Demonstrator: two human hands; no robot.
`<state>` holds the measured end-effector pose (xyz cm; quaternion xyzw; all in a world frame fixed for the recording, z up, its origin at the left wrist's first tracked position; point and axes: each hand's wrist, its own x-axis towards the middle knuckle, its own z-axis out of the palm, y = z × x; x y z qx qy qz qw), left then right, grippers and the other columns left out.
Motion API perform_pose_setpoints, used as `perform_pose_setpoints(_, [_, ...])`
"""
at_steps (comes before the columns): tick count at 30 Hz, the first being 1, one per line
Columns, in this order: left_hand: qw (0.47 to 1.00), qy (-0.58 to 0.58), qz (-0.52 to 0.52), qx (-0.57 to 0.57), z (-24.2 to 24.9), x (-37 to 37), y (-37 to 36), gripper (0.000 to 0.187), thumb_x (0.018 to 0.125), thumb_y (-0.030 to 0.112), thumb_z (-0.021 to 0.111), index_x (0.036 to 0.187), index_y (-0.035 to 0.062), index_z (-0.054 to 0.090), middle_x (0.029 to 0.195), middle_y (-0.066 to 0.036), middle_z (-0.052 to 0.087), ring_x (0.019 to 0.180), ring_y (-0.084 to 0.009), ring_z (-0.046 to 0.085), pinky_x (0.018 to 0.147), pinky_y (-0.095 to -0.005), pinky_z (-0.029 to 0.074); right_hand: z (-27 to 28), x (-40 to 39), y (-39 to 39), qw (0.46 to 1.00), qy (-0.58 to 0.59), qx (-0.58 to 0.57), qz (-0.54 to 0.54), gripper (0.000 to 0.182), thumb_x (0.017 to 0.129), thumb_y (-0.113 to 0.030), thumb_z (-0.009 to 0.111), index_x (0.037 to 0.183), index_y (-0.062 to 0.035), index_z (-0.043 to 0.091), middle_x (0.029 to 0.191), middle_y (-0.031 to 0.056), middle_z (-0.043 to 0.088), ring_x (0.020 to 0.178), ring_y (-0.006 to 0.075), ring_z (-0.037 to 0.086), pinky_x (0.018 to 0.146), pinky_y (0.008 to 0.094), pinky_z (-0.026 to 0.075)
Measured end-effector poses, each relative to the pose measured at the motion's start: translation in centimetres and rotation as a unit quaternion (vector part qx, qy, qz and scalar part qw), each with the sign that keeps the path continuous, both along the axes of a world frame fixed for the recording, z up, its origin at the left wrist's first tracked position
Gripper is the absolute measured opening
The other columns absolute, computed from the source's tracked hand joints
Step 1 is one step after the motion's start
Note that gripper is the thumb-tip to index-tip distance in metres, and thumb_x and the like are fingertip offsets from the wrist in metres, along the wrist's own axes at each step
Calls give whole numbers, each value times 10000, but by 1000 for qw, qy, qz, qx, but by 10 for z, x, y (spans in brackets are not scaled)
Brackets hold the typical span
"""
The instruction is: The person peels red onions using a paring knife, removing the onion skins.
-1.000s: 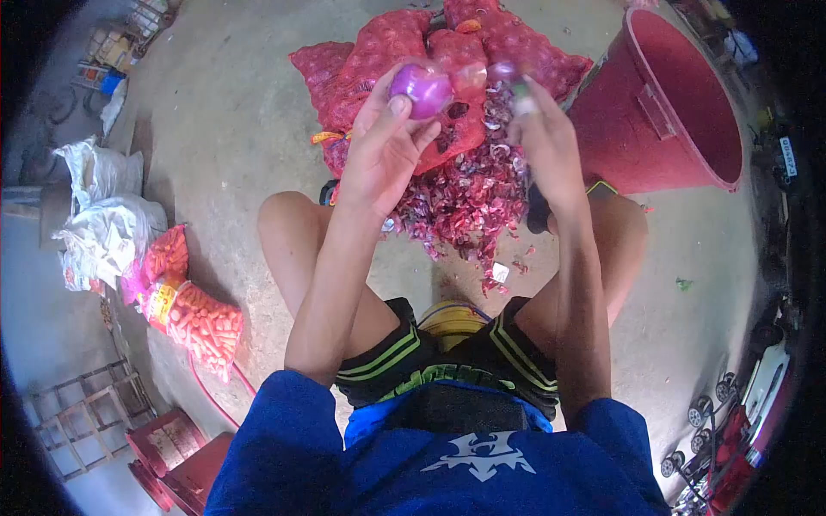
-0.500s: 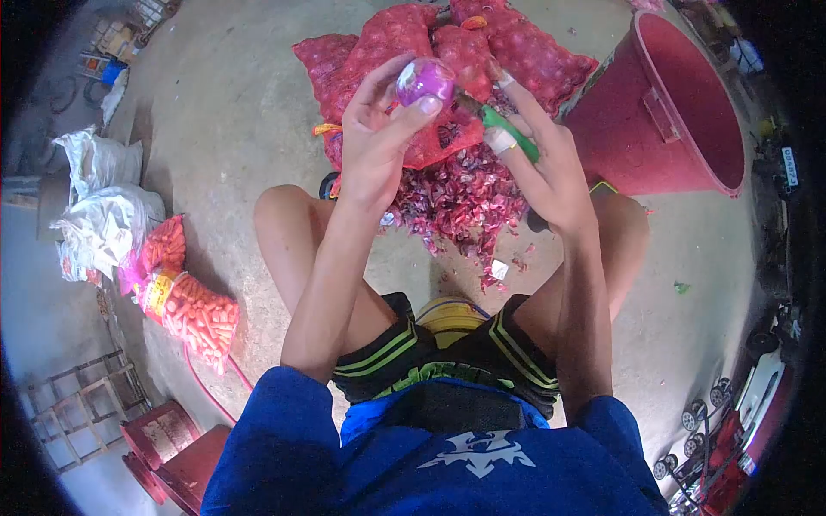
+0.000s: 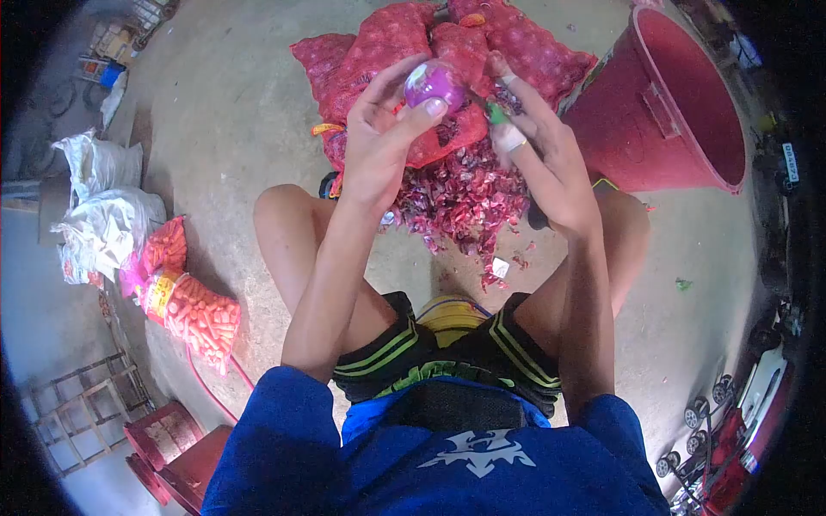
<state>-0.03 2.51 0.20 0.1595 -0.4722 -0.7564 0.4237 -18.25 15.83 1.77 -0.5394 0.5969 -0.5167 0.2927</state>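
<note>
Raised in front of me, my left hand (image 3: 383, 142) is closed around a peeled, shiny purple onion (image 3: 440, 84), with the thumb pressed on its near side. To the right, my right hand (image 3: 546, 159) grips a small knife with a green handle (image 3: 496, 113); its blade cannot be made out now. White wrapping (image 3: 509, 138) covers the right thumb. A small gap separates this hand from the onion. Below both hands, a heap of dry red onion skins (image 3: 469, 202) lies on the floor between my legs.
Red mesh sacks of onions (image 3: 387, 43) stand just beyond my hands. A large red tub (image 3: 615, 129) is at the right. On the left lie a bag of carrots (image 3: 202, 314) and white sacks (image 3: 112, 224). Wheeled items (image 3: 710, 421) line the right edge.
The onion has turned and shifted slightly right in my left hand. My right hand has rotated, so less of the green handle shows.
</note>
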Motion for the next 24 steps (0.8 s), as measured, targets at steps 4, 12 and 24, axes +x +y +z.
perform_pose_setpoints(4, [1000, 13, -2, 26, 0, 2, -3, 635, 906, 19, 817, 1480, -31, 550, 1372, -133, 667, 1238, -209, 664, 1113, -370, 528, -1, 0, 2, 997, 74, -4, 1, 628, 1018, -196, 668, 1591, -49, 455, 954, 178, 774, 790, 214, 709, 776, 367, 541])
perform_pose_setpoints(12, [1000, -2, 5, -9, -4, 0, -3, 633, 906, 8, 812, 1482, -28, 551, 1374, -134, 670, 1245, -206, 661, 1125, -371, 520, -10, 2, -1, 993, 107, -41, -26, 614, 1024, -193, 666, 1584, -48, 461, 933, 204, 760, 845, 367, 745, 807, 420, 557])
perform_pose_setpoints(24, [998, 20, -49, 23, -2, -4, 1, 665, 945, 77, 791, 1526, -46, 493, 1368, -130, 667, 1247, -204, 660, 1106, -366, 535, -2, 9, -2, 995, -84, -16, 45, 601, 1082, -173, 582, 1638, -22, 410, 878, 44, 665, 767, 105, 613, 761, 293, 515])
